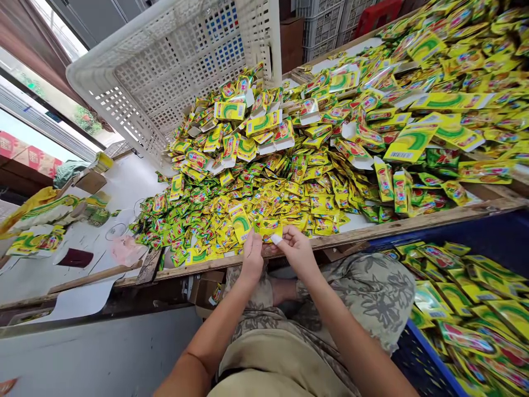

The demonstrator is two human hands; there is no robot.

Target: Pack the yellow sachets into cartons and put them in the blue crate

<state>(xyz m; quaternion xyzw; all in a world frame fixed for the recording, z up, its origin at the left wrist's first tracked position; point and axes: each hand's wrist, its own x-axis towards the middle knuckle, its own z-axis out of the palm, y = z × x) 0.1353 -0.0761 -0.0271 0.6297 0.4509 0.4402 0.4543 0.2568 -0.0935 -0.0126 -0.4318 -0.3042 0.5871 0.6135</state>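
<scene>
My left hand (pixel 252 259) is closed on a small yellow carton (pixel 240 221) with a green curve and a barcode, held upright at the near edge of the table. My right hand (pixel 301 255) is beside it, fingers curled in a pinch. At its thumb tip is a small white piece (pixel 276 239), either a flap or a wrapping; I cannot tell which. A yellow sachet (pixel 269 227) shows just beyond both hands. Whatever the right fingers grip is mostly hidden. Many small green and yellow sachets (pixel 206 212) are heaped right in front of the hands.
A white plastic crate (pixel 173 60) lies tipped, spilling cartons and sachets. More flat cartons (pixel 413 138) cover the right side of the table. A wooden strip (pixel 397 227) edges it. A blue crate (pixel 432 358) of filled cartons stands at lower right. Paper scraps (pixel 126 250) lie left.
</scene>
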